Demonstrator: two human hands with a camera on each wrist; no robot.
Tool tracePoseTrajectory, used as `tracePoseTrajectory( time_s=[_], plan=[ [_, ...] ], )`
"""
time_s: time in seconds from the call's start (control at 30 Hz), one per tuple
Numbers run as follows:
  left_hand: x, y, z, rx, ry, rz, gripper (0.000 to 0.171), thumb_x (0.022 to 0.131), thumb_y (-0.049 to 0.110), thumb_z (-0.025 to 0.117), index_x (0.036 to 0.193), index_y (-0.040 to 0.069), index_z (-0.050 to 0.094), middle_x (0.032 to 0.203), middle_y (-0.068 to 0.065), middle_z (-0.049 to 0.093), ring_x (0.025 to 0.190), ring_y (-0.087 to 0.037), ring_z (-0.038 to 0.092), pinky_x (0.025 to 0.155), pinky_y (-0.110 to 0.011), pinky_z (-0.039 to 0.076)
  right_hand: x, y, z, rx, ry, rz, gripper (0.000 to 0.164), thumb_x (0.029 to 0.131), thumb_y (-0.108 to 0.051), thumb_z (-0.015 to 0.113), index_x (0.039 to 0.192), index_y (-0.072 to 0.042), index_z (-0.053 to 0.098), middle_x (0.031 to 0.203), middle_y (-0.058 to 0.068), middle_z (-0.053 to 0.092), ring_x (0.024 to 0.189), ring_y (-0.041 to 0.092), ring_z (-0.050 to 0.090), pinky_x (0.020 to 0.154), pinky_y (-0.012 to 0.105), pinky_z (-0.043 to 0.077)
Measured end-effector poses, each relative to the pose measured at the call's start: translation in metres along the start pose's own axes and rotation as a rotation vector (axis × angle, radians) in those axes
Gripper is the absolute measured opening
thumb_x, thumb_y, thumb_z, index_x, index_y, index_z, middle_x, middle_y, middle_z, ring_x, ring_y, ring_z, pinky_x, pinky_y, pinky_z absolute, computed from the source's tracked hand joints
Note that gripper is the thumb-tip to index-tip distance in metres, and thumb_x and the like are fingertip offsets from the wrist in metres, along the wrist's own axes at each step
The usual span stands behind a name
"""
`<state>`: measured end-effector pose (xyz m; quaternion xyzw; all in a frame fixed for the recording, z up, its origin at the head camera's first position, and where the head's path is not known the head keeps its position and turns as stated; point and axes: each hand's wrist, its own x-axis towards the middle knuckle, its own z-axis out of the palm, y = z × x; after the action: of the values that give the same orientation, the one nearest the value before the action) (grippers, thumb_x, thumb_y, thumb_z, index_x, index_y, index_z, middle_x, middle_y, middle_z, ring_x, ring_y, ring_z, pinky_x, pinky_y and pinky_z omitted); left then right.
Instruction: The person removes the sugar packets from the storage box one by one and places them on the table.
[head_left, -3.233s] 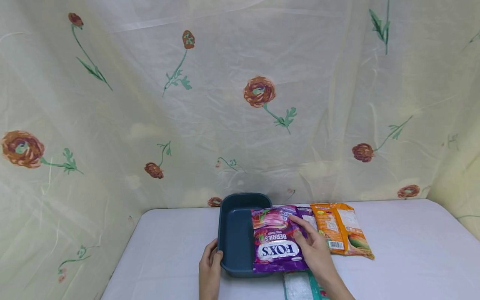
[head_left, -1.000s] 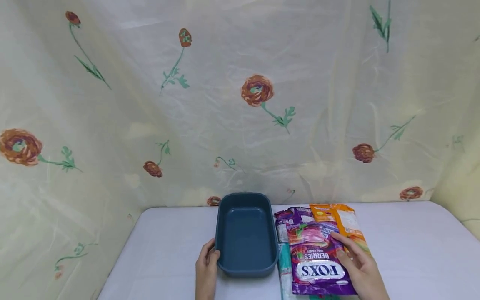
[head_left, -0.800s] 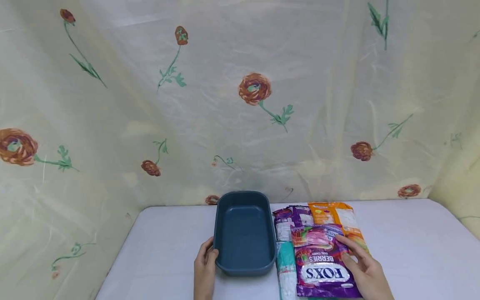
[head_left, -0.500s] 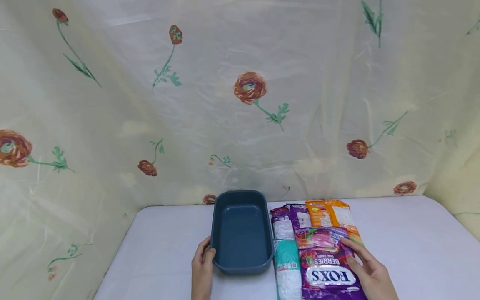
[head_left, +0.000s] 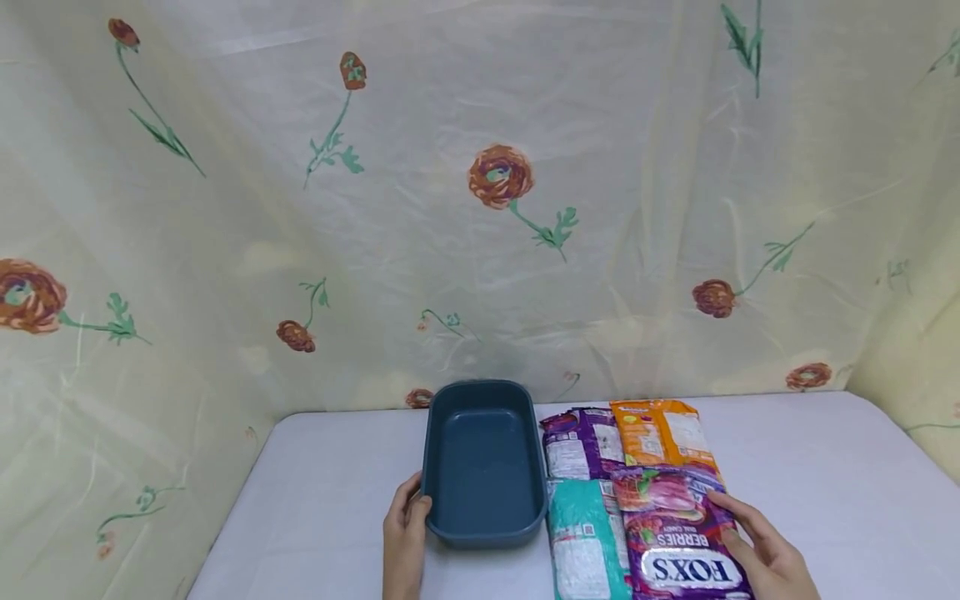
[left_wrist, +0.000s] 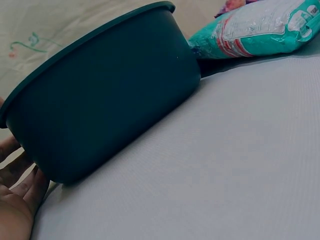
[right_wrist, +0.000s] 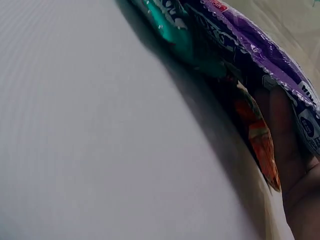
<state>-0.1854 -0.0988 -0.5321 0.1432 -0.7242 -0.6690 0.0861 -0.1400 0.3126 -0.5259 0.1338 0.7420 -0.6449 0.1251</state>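
Note:
A dark blue plastic tub stands on the table with nothing inside. At its near left side my left hand holds it, thumb by the rim; in the left wrist view those fingers lie against the tub's lower corner. My right hand grips the right edge of a purple Fox's Berries candy bag, and fingers show under the bag in the right wrist view. That candy bag partly covers a teal bag and the lower part of an orange bag.
Another purple bag lies between the tub and the orange bag. A white cloth covers the table. Behind and at the sides hangs a flowered curtain, close to the table's back edge.
My right hand has carried the Fox's bag from over the tub to the right and nearer me, uncovering the tub and more of the teal bag. My left hand stays at the tub.

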Motion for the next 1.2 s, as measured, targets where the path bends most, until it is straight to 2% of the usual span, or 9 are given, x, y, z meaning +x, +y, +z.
tracePoseTrajectory(
  time_s=[0.1,0.37,0.5,0.6,0.67,0.77,0.97,1.1,1.2],
  plan=[
    [0.0,0.001,0.002,-0.003,-0.002,-0.002,0.04,0.094,0.017,0.047,0.133,0.011,0.052,0.135,-0.014,0.054,0.124,-0.029,0.053,0.106,-0.048,0.042,0.0,0.006,-0.009,-0.042,0.012,-0.017,0.057,0.097,-0.045,0.045,0.148,-0.035,0.023,0.127,-0.013,0.036,0.096,0.021,0.063,0.076,0.042,0.059],
    [0.0,0.002,0.008,-0.023,-0.008,0.006,0.04,0.094,0.017,0.047,0.133,0.01,0.051,0.135,-0.015,0.054,0.124,-0.028,0.053,0.106,-0.046,0.042,0.0,0.016,-0.029,-0.105,0.034,-0.052,0.056,0.098,-0.045,0.041,0.149,-0.031,0.023,0.115,-0.023,0.038,0.089,0.019,0.064,0.072,0.038,0.059],
    [-0.002,0.003,0.01,-0.022,-0.018,0.009,0.041,0.094,0.017,0.047,0.135,0.009,0.05,0.136,-0.016,0.053,0.125,-0.029,0.052,0.106,-0.047,0.042,0.0,0.018,-0.031,-0.149,0.049,-0.088,0.057,0.098,-0.047,0.041,0.148,-0.026,0.025,0.124,-0.007,0.049,0.089,0.017,0.065,0.07,0.036,0.059],
    [-0.002,0.004,0.01,-0.015,-0.017,0.011,0.041,0.095,0.018,0.047,0.135,0.009,0.05,0.137,-0.016,0.053,0.126,-0.029,0.052,0.106,-0.046,0.042,0.001,0.018,-0.029,-0.287,0.091,-0.187,0.053,0.1,-0.039,0.039,0.146,-0.016,0.029,0.122,0.021,0.056,0.086,0.007,0.064,0.068,0.029,0.058],
    [-0.002,0.004,0.01,-0.012,-0.011,0.014,0.041,0.095,0.018,0.047,0.135,0.009,0.049,0.137,-0.017,0.052,0.126,-0.03,0.051,0.106,-0.047,0.042,0.002,0.018,-0.026,-0.397,0.139,-0.249,0.049,0.101,-0.032,0.039,0.144,-0.01,0.033,0.121,0.027,0.057,0.084,0.002,0.062,0.066,0.024,0.056],
    [-0.003,0.003,0.009,-0.01,-0.01,0.016,0.041,0.095,0.018,0.046,0.135,0.008,0.049,0.137,-0.018,0.052,0.126,-0.031,0.051,0.106,-0.047,0.042,0.003,0.02,-0.025,-0.574,0.202,-0.287,0.047,0.1,-0.031,0.041,0.141,-0.008,0.037,0.13,0.028,0.051,0.095,0.009,0.063,0.073,0.028,0.056],
    [-0.005,0.001,0.009,0.022,-0.016,0.018,0.041,0.095,0.019,0.047,0.135,0.008,0.05,0.136,-0.017,0.052,0.125,-0.031,0.052,0.105,-0.048,0.043,0.002,0.021,-0.026,-0.681,0.25,-0.371,0.045,0.099,-0.035,0.044,0.135,-0.008,0.046,0.146,0.028,0.031,0.125,0.054,0.035,0.088,0.071,0.037],
    [-0.004,0.002,0.005,0.027,-0.015,0.026,0.042,0.095,0.019,0.047,0.135,0.008,0.049,0.137,-0.017,0.052,0.126,-0.032,0.051,0.105,-0.048,0.043,0.006,0.025,-0.019,-0.68,0.282,-0.452,0.044,0.099,-0.036,0.044,0.134,-0.01,0.049,0.15,0.023,0.03,0.13,0.052,0.032,0.09,0.071,0.035],
    [-0.004,0.003,-0.001,0.042,-0.032,0.018,0.042,0.095,0.018,0.046,0.136,0.007,0.047,0.138,-0.018,0.05,0.128,-0.033,0.049,0.106,-0.047,0.042,0.008,0.04,-0.012,-0.728,0.349,-0.498,0.039,0.098,-0.033,0.048,0.13,-0.013,0.054,0.147,0.019,0.039,0.139,0.028,0.033,0.103,0.05,0.041]
  ],
)
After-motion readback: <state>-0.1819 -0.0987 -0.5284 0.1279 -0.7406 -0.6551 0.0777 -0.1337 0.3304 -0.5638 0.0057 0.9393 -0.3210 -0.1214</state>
